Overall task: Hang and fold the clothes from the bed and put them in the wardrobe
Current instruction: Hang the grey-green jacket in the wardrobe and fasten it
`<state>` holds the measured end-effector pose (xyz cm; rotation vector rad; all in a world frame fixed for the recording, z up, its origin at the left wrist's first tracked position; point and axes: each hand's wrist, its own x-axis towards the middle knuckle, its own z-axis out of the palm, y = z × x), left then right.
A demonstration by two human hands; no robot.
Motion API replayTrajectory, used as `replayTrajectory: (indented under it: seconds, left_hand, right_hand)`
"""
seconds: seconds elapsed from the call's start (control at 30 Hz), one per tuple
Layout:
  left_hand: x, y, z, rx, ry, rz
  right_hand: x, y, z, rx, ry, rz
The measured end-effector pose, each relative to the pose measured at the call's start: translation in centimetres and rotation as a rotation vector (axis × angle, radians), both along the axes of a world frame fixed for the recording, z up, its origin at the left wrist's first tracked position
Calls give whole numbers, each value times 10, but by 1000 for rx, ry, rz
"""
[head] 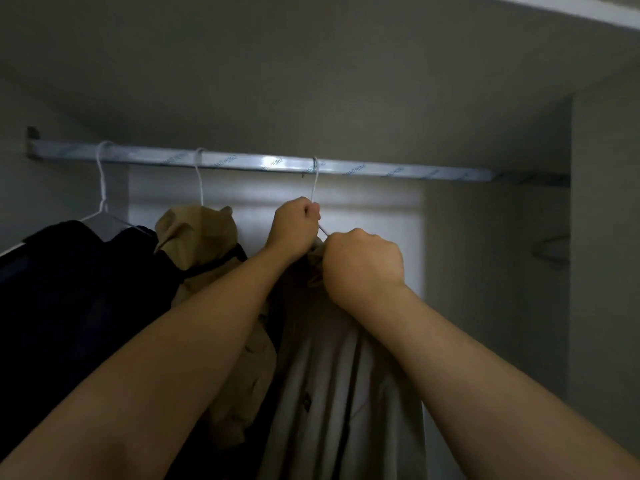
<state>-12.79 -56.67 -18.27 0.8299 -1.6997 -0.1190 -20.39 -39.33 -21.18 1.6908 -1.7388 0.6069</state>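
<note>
In the upper left of the frame the metal rail of the wardrobe begins at its bracket and runs across to the right; three white wire hangers hang from it. The first hanger, at the far left, carries a dark garment that fills the lower left; the second hanger carries a tan garment, bunched at its top and touching the dark one. My left hand is in the middle of the frame, just under the rail; its fingers are curled tight around the neck of the third hanger, whose hook sits over the rail. A short piece of wire goes down to the right from this hand to my right hand; this hand is a closed fist gripping the collar of the pale grey shirt, though I cannot see the fingers themselves. The shirt hangs from there down to the bottom edge, just beside the tan garment. At the right stands the side wall of the wardrobe; in the upper right corner is the edge of a white shelf.
</note>
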Motion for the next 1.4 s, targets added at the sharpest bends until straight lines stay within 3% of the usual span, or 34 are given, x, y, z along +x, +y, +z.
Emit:
replayTrajectory:
  seconds: [0.13,0.23,0.33,0.43,0.57,0.63,0.83,1.2,1.4]
  left_hand:
    - [-3,1,-8,-42,2,77]
    - [2,23,1,36,-53,147]
    - [1,82,25,161,-150,234]
    - [-13,161,43,117,-235,264]
    - [-39,238,77,523,-403,-4]
    - [-47,269,94,603,-475,-99]
    - [-71,360,139,577,-637,-347]
    - [-134,577,104,475,-725,-910]
    - [-180,728,105,416,-835,-1216]
  right_hand:
    - [-15,-8,14,76,-146,27]
    - [-29,-3,36,252,-343,107]
    - [-49,12,56,346,-614,150]
    - [-76,40,71,386,-810,124]
    - [-110,110,100,491,-955,-38]
    - [-117,154,117,521,-1038,-124]
    - [-111,295,155,504,-1127,-254]
    - [-109,578,129,214,-1202,-861]
    - [-120,734,121,0,-1237,-1076]
